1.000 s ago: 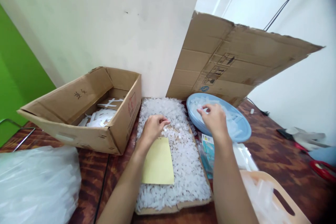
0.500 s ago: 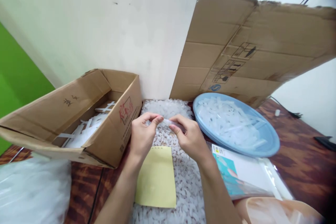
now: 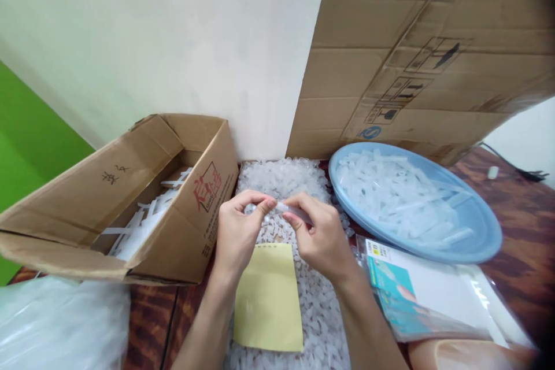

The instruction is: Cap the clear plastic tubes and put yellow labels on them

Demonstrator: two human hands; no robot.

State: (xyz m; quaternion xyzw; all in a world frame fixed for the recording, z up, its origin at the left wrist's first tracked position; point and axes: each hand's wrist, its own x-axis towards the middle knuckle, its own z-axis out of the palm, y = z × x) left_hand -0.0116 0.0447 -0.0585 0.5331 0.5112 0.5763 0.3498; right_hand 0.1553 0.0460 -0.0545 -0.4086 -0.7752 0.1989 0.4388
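Between my two hands is a small whitish translucent plastic strip (image 3: 282, 207). My left hand (image 3: 240, 230) pinches one end between thumb and fingertips. The other end lies in the closed fingers of my right hand (image 3: 319, 234), its thumb pressed along the strip. Both hands hover over a spread of small clear-white plastic pieces (image 3: 318, 300). Below them a yellow sheet of paper (image 3: 269, 298) lies on these pieces. More of the clear pieces form a heap (image 3: 284, 176) just beyond my fingers.
On the left stands an open cardboard box (image 3: 173, 243) holding white strips, with a plastic bag (image 3: 60, 324) before it. To the right are a blue basin (image 3: 485, 231) of translucent strips, a flat plastic packet (image 3: 451, 300) and a peach-coloured container (image 3: 433, 352). A large carton (image 3: 347, 75) leans behind.
The view has shifted, so the basin and carton appear farther right and larger. My hands stay together around the strip; more of it shows along my right fingers.
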